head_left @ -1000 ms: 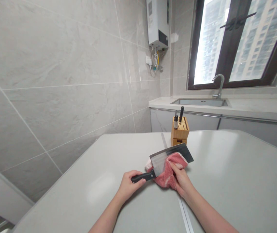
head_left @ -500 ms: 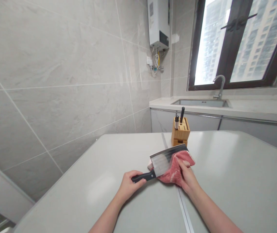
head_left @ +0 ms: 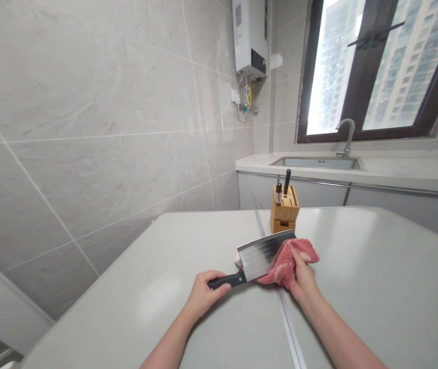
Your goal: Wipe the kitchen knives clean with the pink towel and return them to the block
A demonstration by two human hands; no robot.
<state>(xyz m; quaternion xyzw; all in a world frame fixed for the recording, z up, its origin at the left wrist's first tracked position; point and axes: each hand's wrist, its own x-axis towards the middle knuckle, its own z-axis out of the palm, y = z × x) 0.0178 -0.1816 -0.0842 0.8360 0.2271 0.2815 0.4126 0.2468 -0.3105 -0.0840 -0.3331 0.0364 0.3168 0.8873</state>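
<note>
My left hand (head_left: 207, 292) is shut around the black handle of a steel cleaver (head_left: 261, 254), whose broad blade points right above the table. My right hand (head_left: 303, 279) grips a pink terry towel (head_left: 288, 262) at the blade's far end. The towel bunches against the blade and passes behind it, with a pale edge showing at the blade's left side. The blade's underside is hidden.
A bamboo knife block (head_left: 285, 207) with dark-handled knives stands just beyond the cleaver on the pale table (head_left: 357, 287). Behind it are a steel sink (head_left: 316, 163) with a faucet (head_left: 345, 137), a window, a wall-mounted water heater (head_left: 249, 38) and grey tiled walls.
My right hand and the towel have slid rightward along the blade, exposing more steel. The cleaver has turned slightly, and my left hand stays on its handle.
</note>
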